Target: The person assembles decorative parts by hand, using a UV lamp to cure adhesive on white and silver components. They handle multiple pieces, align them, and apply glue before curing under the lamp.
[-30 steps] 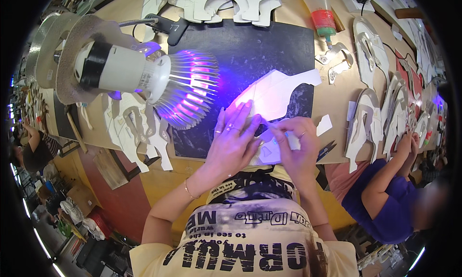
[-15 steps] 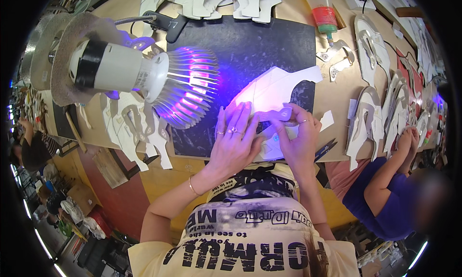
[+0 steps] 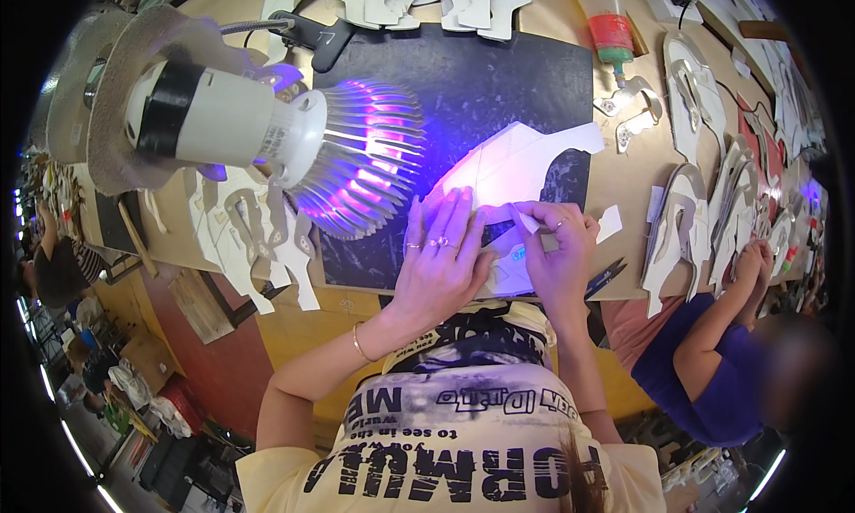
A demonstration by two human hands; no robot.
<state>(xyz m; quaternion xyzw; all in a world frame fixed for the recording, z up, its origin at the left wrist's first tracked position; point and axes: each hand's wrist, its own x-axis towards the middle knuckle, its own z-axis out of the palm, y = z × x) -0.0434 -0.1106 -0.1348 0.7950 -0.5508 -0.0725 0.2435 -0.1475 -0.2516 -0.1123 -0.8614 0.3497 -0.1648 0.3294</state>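
A white cut piece (image 3: 503, 164), shaped like a shoe-upper part and lit pink-violet by the lamp, lies on the black mat (image 3: 463, 85). My left hand (image 3: 438, 268) rests on its near edge with fingers stretched out flat. To the right, my right hand (image 3: 563, 250) pinches a small pale flap at that same near edge; whether the flap belongs to the piece or is a separate strip, I cannot tell. Below both hands sits another white sheet (image 3: 506, 277) with a small blue mark, partly covered by my fingers.
A large finned lamp (image 3: 356, 157) looms left of my hands. Cut pieces lie at the left (image 3: 245, 215), the far edge (image 3: 427, 1) and the right (image 3: 677, 219). A red-and-green bottle (image 3: 608, 32) stands far right; black-handled tweezers (image 3: 606, 277) lie nearby. A co-worker (image 3: 712, 362) sits at the right.
My right fingers have rolled over the near edge, and the violet-lit tab that showed flat between my hands now appears as a raised pale flap. The left hand has barely moved.
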